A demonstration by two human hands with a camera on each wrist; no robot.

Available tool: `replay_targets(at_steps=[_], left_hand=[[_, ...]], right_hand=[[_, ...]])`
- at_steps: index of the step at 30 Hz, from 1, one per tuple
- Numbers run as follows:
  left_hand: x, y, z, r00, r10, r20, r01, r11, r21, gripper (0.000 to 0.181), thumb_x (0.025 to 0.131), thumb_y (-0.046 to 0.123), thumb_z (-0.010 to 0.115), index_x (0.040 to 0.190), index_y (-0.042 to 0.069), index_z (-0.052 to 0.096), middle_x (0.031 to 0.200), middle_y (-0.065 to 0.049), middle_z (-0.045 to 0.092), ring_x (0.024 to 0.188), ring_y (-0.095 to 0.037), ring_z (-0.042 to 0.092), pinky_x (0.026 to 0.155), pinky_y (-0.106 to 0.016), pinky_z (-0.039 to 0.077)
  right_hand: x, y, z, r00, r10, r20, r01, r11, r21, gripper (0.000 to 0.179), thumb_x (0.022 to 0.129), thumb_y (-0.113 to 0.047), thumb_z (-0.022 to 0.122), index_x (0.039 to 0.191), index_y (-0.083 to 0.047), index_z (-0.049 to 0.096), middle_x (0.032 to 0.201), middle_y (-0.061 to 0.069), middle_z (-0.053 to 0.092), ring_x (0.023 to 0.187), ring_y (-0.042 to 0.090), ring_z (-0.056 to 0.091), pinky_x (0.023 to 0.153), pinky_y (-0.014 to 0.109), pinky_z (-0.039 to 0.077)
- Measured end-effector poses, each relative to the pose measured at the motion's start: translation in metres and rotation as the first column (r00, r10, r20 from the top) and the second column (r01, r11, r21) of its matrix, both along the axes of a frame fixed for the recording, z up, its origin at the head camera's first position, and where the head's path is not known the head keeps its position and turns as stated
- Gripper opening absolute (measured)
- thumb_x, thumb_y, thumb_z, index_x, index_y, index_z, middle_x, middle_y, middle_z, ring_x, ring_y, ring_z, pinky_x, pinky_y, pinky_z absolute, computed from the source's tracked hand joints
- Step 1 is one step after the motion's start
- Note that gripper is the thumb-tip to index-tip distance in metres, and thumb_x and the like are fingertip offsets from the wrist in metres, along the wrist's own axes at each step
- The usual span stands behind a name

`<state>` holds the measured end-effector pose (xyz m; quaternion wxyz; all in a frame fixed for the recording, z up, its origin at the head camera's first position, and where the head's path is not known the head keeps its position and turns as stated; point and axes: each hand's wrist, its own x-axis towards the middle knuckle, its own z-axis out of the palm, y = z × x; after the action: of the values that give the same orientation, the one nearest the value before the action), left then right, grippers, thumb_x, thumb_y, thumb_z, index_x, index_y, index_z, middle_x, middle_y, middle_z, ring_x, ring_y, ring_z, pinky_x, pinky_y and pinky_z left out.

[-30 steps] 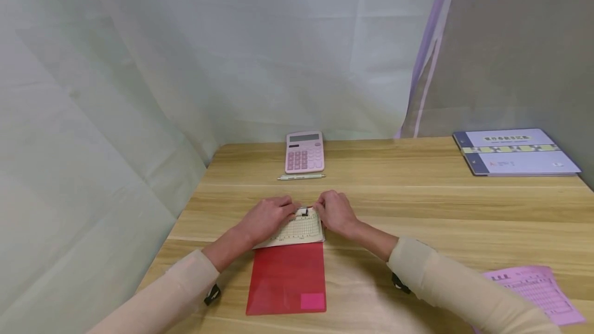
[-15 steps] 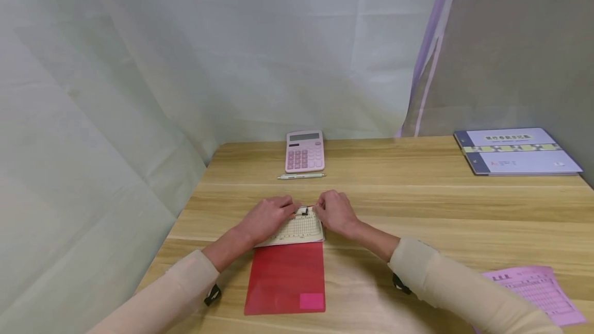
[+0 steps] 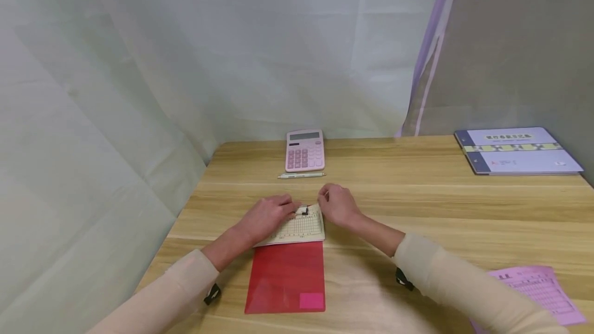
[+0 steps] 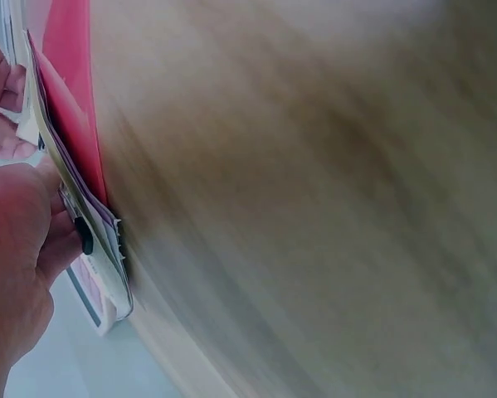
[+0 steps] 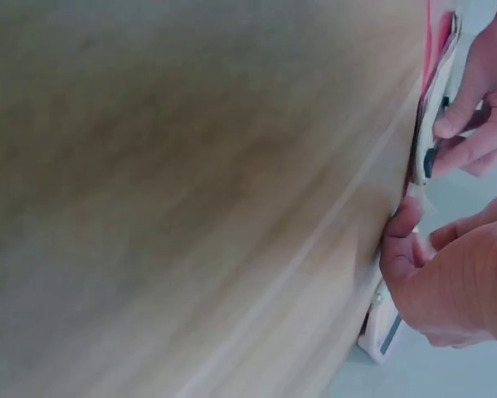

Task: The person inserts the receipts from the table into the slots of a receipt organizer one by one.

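A cream pad of printed forms (image 3: 301,227) lies over the upper part of a red plastic sheet (image 3: 287,272), with a small black clip (image 3: 304,212) near its top edge. My left hand (image 3: 268,216) grips the pad's upper left part, fingers at the clip; the left wrist view shows the fingers (image 4: 61,249) curled at the pad's edge beside the clip. At the upper right corner my right hand (image 3: 340,205) has thumb and fingertips together. In the right wrist view a whitish paper corner (image 5: 416,192) shows at those fingertips, and the pinch looks closed on it.
A pink calculator (image 3: 304,151) and a pen (image 3: 301,175) lie behind the pad. A blue and white ledger book (image 3: 515,151) sits at the back right. Partly under the right sleeve (image 3: 464,282) lies a pink form sheet (image 3: 540,293). Pale fabric (image 3: 301,66) hangs behind the wooden table (image 3: 394,179).
My right hand has shifted slightly up and away from the pad, and the pad's upper right corner shows more. My left hand has stayed put.
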<state>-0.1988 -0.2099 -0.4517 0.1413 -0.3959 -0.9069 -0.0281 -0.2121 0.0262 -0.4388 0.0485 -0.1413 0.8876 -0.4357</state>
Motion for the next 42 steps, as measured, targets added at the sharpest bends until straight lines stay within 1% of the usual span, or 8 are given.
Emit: replay_targets(at_steps=[2, 4, 8, 11, 16, 19, 23, 42], left_hand=[[0.000, 0.000, 0.000, 1.000, -0.002, -0.002, 0.002, 1.000, -0.001, 0.027, 0.102, 0.016, 0.075, 0.128, 0.010, 0.078, 0.099, -0.002, 0.067, 0.084, -0.013, 0.067, 0.076, -0.031, 0.060], [0.000, 0.000, 0.001, 1.000, -0.003, 0.001, 0.003, 1.000, -0.001, 0.027, 0.102, 0.016, 0.075, 0.128, 0.010, 0.077, 0.100, -0.002, 0.067, 0.085, -0.013, 0.067, 0.076, -0.032, 0.060], [0.000, 0.001, 0.001, 1.000, 0.000, 0.007, 0.000, 1.000, -0.004, 0.028, 0.102, 0.018, 0.075, 0.128, 0.010, 0.077, 0.100, -0.002, 0.067, 0.085, -0.014, 0.068, 0.077, -0.032, 0.060], [0.000, 0.001, 0.001, 1.000, 0.005, 0.012, -0.005, 1.000, -0.008, 0.028, 0.102, 0.018, 0.074, 0.129, 0.010, 0.077, 0.102, -0.002, 0.067, 0.087, -0.015, 0.068, 0.078, -0.033, 0.060], [0.001, 0.002, 0.002, 1.000, 0.010, 0.023, -0.010, 1.000, -0.017, 0.028, 0.103, 0.018, 0.073, 0.131, 0.011, 0.076, 0.104, -0.003, 0.067, 0.089, -0.016, 0.069, 0.080, -0.034, 0.061], [0.001, 0.001, 0.001, 1.000, 0.010, 0.020, -0.009, 1.000, -0.022, 0.029, 0.103, 0.017, 0.072, 0.132, 0.011, 0.076, 0.104, -0.003, 0.067, 0.090, -0.016, 0.069, 0.080, -0.034, 0.060], [0.000, 0.000, 0.001, 1.000, 0.004, 0.015, -0.004, 1.000, -0.024, 0.030, 0.104, 0.017, 0.072, 0.132, 0.010, 0.075, 0.102, -0.002, 0.067, 0.089, -0.015, 0.068, 0.080, -0.034, 0.060], [0.001, 0.000, 0.002, 1.000, -0.006, 0.009, 0.006, 1.000, -0.015, 0.030, 0.103, 0.017, 0.073, 0.131, 0.009, 0.076, 0.101, -0.002, 0.067, 0.088, -0.015, 0.068, 0.079, -0.034, 0.060]], right_hand=[[-0.001, 0.002, 0.004, 1.000, 0.012, -0.007, -0.011, 0.999, 0.035, 0.017, 0.097, 0.001, 0.057, 0.103, 0.002, 0.074, 0.091, 0.008, 0.072, 0.070, 0.015, 0.059, 0.062, 0.027, 0.046], [-0.002, 0.004, 0.007, 0.998, 0.046, 0.040, -0.048, 0.998, 0.049, 0.021, 0.094, 0.003, 0.057, 0.105, 0.003, 0.075, 0.092, 0.009, 0.072, 0.070, 0.015, 0.058, 0.061, 0.026, 0.046], [-0.002, 0.006, 0.013, 0.976, 0.110, 0.188, -0.113, 0.994, 0.006, 0.019, 0.098, -0.001, 0.062, 0.112, 0.006, 0.073, 0.080, 0.011, 0.070, 0.059, 0.016, 0.062, 0.057, 0.027, 0.051], [-0.001, 0.006, 0.013, 0.958, 0.131, 0.256, -0.123, 0.991, -0.047, 0.014, 0.101, -0.006, 0.068, 0.106, 0.007, 0.072, 0.069, 0.013, 0.070, 0.054, 0.019, 0.067, 0.056, 0.030, 0.057], [0.004, 0.004, 0.006, 0.955, 0.108, 0.275, -0.075, 0.989, -0.128, 0.011, 0.100, 0.001, 0.071, 0.090, 0.007, 0.073, 0.069, 0.014, 0.072, 0.052, 0.021, 0.070, 0.055, 0.033, 0.060], [0.006, 0.002, 0.005, 0.953, 0.068, 0.296, -0.015, 0.984, -0.180, 0.007, 0.098, 0.004, 0.072, 0.094, 0.009, 0.073, 0.075, 0.015, 0.074, 0.055, 0.022, 0.071, 0.055, 0.034, 0.060], [0.007, 0.000, 0.004, 0.949, 0.032, 0.314, 0.036, 0.977, -0.208, 0.006, 0.097, 0.004, 0.073, 0.098, 0.011, 0.073, 0.077, 0.017, 0.075, 0.056, 0.023, 0.072, 0.055, 0.034, 0.060], [0.008, -0.001, 0.001, 0.955, 0.016, 0.295, 0.045, 0.979, -0.200, 0.010, 0.097, 0.003, 0.074, 0.102, 0.012, 0.075, 0.077, 0.017, 0.075, 0.058, 0.024, 0.074, 0.055, 0.034, 0.060]])
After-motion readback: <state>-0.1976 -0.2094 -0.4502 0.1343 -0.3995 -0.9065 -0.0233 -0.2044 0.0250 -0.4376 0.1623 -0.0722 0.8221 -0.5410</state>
